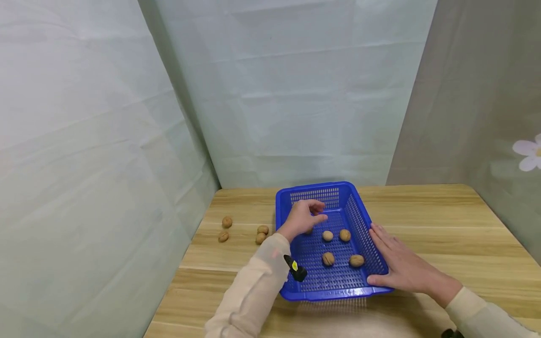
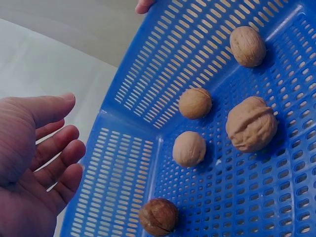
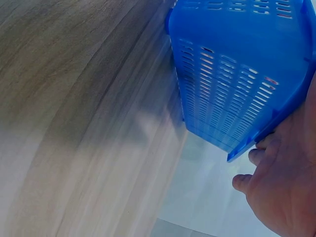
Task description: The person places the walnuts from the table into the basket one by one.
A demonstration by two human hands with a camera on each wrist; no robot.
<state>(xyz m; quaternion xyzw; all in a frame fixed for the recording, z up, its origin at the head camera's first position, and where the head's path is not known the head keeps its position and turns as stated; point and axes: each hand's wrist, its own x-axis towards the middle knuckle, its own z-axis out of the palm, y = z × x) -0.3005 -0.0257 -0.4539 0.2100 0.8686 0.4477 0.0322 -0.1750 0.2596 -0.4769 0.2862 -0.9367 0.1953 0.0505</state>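
A blue slotted plastic basket (image 1: 334,295) holds several walnuts spread over its floor; a wrinkled walnut (image 2: 252,124) and a dark brown walnut (image 2: 158,217) show clearly in the left wrist view. Above the basket's left part hovers my left hand (image 1: 303,217), its fingers loosely bent with nothing between them. In the head view, this hand partly covers one walnut (image 1: 309,231). My right hand (image 1: 401,267) rests against the basket's right side, long fingers laid along the rim and thumb at the near right corner.
On the wooden table (image 1: 448,225), left of the basket, lie two walnuts close together, one walnut (image 1: 263,229) behind the other. Farther left are a walnut (image 1: 227,222) and another walnut (image 1: 223,236). Pale cloth (image 1: 304,94) hangs behind the table and at its sides.
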